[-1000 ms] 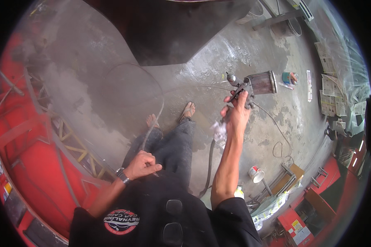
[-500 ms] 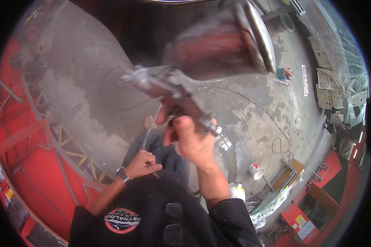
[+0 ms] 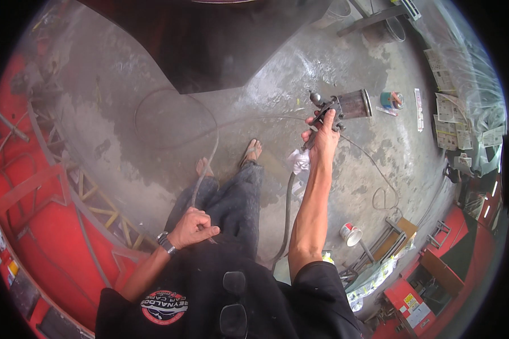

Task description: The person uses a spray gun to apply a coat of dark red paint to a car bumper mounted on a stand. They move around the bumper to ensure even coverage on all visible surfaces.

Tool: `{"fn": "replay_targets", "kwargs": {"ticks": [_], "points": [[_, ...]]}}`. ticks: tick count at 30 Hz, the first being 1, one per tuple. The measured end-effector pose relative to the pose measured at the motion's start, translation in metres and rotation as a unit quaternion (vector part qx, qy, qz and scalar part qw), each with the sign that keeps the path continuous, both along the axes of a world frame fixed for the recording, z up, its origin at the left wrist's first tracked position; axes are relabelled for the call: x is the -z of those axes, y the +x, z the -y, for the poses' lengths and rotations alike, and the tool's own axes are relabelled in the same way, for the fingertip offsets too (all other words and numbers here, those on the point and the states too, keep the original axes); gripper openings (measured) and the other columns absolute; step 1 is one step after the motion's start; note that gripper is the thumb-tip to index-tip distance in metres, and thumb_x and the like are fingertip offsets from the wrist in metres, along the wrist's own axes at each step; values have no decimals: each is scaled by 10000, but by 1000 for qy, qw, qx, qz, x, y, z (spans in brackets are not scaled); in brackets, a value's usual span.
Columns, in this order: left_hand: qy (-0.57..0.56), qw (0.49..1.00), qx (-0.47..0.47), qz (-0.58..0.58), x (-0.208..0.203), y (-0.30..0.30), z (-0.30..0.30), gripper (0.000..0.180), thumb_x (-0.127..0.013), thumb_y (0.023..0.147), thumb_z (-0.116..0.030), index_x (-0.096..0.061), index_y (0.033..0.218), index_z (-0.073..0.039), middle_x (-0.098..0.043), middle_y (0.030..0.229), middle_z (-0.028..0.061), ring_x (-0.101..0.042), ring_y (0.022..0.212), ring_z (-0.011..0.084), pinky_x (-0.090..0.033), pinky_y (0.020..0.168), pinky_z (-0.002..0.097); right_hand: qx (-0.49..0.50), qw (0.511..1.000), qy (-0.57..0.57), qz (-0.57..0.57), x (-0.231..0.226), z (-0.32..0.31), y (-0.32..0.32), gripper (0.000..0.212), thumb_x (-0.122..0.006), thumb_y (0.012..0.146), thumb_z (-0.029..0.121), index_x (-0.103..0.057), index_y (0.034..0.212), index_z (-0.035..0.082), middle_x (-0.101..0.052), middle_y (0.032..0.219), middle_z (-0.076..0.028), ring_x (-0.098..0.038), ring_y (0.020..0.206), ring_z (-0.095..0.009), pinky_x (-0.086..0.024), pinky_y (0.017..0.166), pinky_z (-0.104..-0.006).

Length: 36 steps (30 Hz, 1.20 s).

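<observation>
My right hand (image 3: 323, 138) is closed round the grip of a spray gun (image 3: 350, 105), held out to the right at arm's length. Its metal paint cup is stained dark and points right. A white cloth (image 3: 299, 161) is bunched below the grip, where a grey hose runs down behind my forearm. Close to my waist, my left hand (image 3: 192, 229) is closed round an air hose (image 3: 210, 155), which loops away over the floor. Ahead of me hangs a dark, glossy panel (image 3: 209, 62), its lower edge tapering toward me; the spray gun is apart from it, to its right.
Hose coils lie on the patchy concrete floor (image 3: 113, 124). Paint cans (image 3: 391, 100) and a white tub (image 3: 351, 234) stand on the right. Plastic sheeting and newspaper (image 3: 448, 107) cover something at far right. Large red parts (image 3: 34, 226) line the left, beside a lattice frame (image 3: 90, 195).
The spray gun has swung from close in front of me, over the panel, out to the right and farther from the camera. My left hand has barely moved on the hose.
</observation>
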<state>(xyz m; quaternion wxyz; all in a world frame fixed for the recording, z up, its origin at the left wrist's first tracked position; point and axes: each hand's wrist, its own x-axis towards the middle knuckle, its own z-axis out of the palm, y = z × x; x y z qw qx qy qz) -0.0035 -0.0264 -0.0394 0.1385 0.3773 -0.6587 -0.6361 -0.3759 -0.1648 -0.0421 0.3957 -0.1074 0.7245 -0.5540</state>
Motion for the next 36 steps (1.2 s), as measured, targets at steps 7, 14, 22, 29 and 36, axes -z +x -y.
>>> {"fn": "replay_targets", "kwargs": {"ticks": [7,14,22,29,36], "points": [[18,1000,2,-25,-4,-5,5,476,-733,893,-344,-544,567,-55,-539,547,50,-505,538,202,-382,589,347,-103,993,-59,-25,-106,-16,58,628,-480,1016,584,-615,1130,-19,-661,779,-87,-523,403,-150,-362,362,-256],[-33,999,22,-36,-8,-8,9,474,-736,891,-344,-546,566,-57,-538,546,47,-507,533,204,-375,570,348,-300,923,-238,47,-186,-35,112,833,-520,929,696,-542,1236,-79,-661,915,-212,-552,440,-171,-433,415,-253],[87,995,54,11,-15,-9,12,461,-700,920,-381,-494,620,-98,-477,609,0,-482,633,189,-341,743,337,-292,925,-226,94,-160,-64,90,922,-639,847,694,-568,1293,-110,-677,1178,-210,-623,576,-141,-470,509,-249],[81,993,77,22,-12,-31,19,426,-723,910,-315,-506,608,-109,-483,595,-13,-481,621,170,-339,736,331,-313,921,-217,81,-137,-76,67,836,-597,904,653,-607,1239,-113,-712,1012,-125,-607,540,-120,-465,506,-255],[59,991,106,49,-7,-55,24,401,-753,878,-314,-531,607,-119,-499,611,-24,-496,633,164,-342,754,330,-310,929,-168,109,-101,-48,37,911,-514,894,761,-535,1268,-69,-655,913,-136,-541,458,-134,-396,408,-240]]}}
